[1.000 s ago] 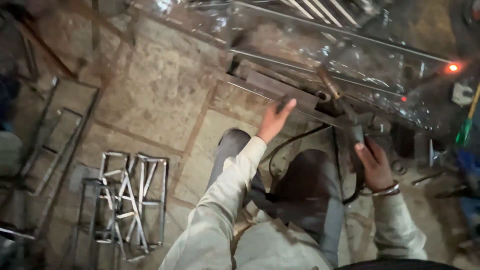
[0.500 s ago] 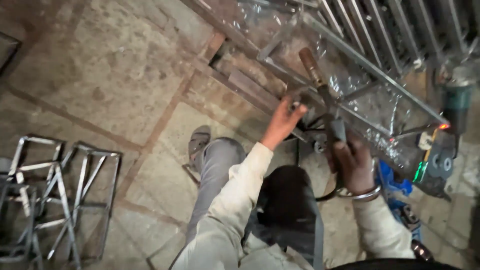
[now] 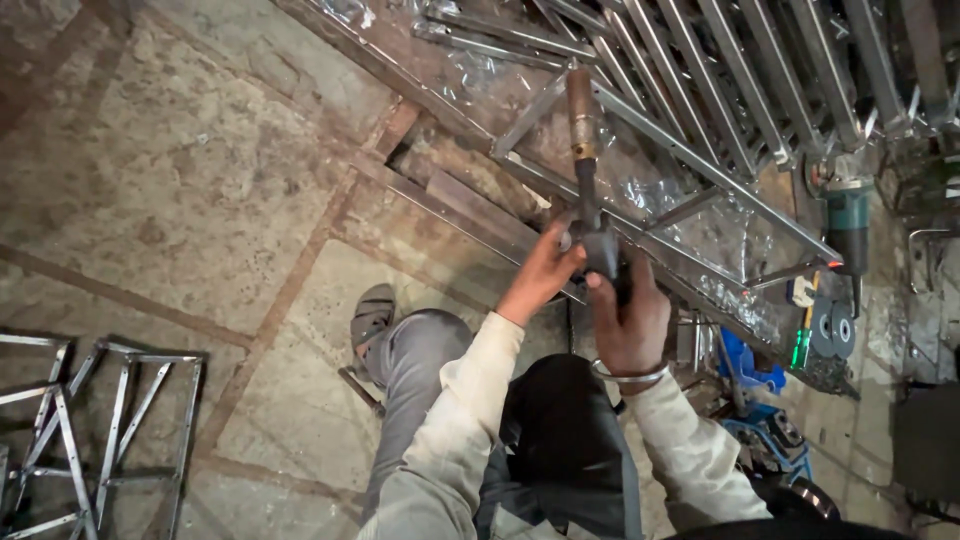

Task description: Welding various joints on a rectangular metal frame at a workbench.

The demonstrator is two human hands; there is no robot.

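I am crouched on a stone floor over a long steel frame [image 3: 700, 165] wrapped in clear plastic. A hammer [image 3: 583, 150] with a brown wooden handle stands head-down against the frame rail. My left hand [image 3: 543, 272] grips it low, near the dark head. My right hand [image 3: 630, 320], with a metal bangle on the wrist, is closed around the same hammer head from the other side. My left foot in a sandal [image 3: 371, 322] rests on the floor beside my grey trouser leg.
A teal angle grinder [image 3: 848, 222] lies at the right with cutting discs [image 3: 832, 335] below it. Blue tool parts [image 3: 752, 370] sit near my right knee. Small welded steel frames [image 3: 100, 430] lie at lower left. More steel bars [image 3: 800, 70] fill the upper right.
The view has swung left and closer to the frame. Both hands have come together on the hammer head, and the hammer now stands upright against the rail.
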